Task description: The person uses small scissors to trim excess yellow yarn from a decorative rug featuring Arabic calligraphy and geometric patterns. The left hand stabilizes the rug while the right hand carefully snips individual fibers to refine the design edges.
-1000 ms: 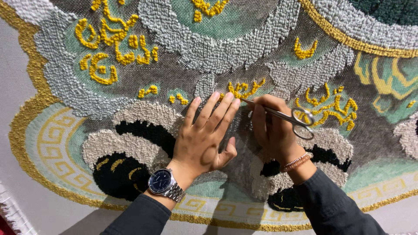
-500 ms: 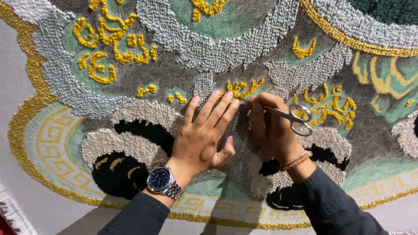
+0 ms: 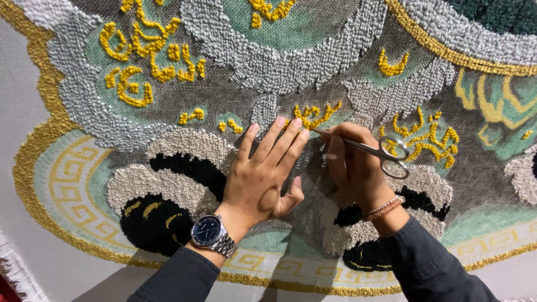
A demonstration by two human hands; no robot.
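A large tufted rug (image 3: pixel 313 61) with grey, green, black and gold patterns fills the view. My left hand (image 3: pixel 263 173) lies flat on it, fingers spread and pointing up, with a silver wristwatch (image 3: pixel 210 232) on the wrist. My right hand (image 3: pixel 352 168) grips small metal scissors (image 3: pixel 372 151), whose tips point left and meet the rug beside my left fingertips. A beaded bracelet (image 3: pixel 383 208) sits on my right wrist. Both arms wear dark sleeves.
Plain white backing cloth (image 3: pixel 22 112) borders the rug on the left and along the bottom. A gold looped border (image 3: pixel 33 168) runs around the pattern. Yellow tufted motifs (image 3: pixel 140 56) stand out at the upper left and right.
Both hands have stayed at the same spot on the rug. The scissors have shifted only slightly in my right hand.
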